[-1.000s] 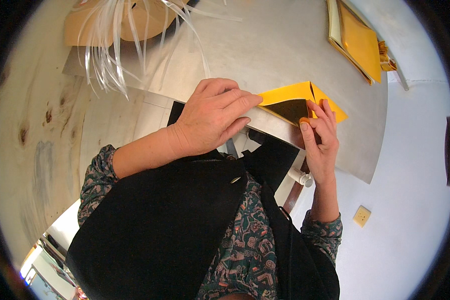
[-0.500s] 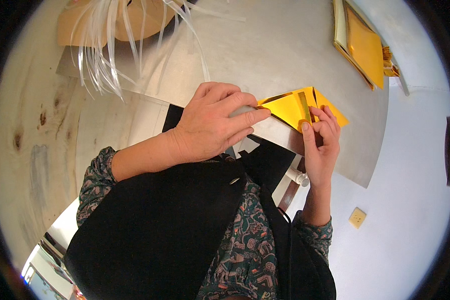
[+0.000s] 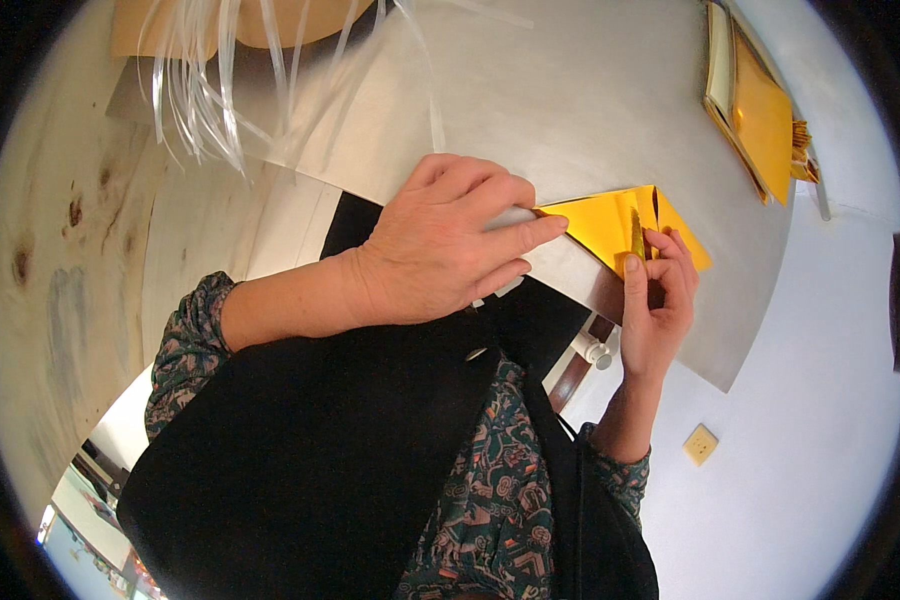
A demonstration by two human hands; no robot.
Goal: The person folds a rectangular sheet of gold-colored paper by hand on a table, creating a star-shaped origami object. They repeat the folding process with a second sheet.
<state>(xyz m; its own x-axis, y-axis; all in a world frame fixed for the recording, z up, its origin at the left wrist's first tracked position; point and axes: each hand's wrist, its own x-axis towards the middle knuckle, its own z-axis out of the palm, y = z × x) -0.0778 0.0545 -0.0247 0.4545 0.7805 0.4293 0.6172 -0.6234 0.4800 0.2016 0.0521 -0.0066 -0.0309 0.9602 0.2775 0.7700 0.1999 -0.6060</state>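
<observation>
Grey and smooth, the tabletop (image 3: 590, 110) fills the upper middle of the view, and near its close edge lies a folded sheet of yellow paper (image 3: 600, 225), partly creased into a pointed shape with one flap standing up. Left hand (image 3: 445, 245) lies flat and spread over the paper's left part, fingers stretched out and pressing down, the fingertips reaching onto the yellow; its grip is open, holding nothing, only pinning the sheet. Right hand (image 3: 658, 300) comes up from below at the paper's right side; its thumb and forefinger are pinched close on the raised flap (image 3: 637, 235), so that grip is closed on the paper's fold. Both hands touch the sheet, with the yellow showing between them. Beneath the hands, the person's patterned sleeves and a black apron (image 3: 330, 450) take up the lower half of the picture. Farther off, at the tabletop's right rim, sits a stack of more yellow sheets (image 3: 760, 115) in a flat tray, well apart from the hands. At the upper left, a bunch of clear plastic strips (image 3: 205, 90) hangs over a brown board (image 3: 270, 20). Pale wood (image 3: 70, 250) with dark knots curves along the left side.
</observation>
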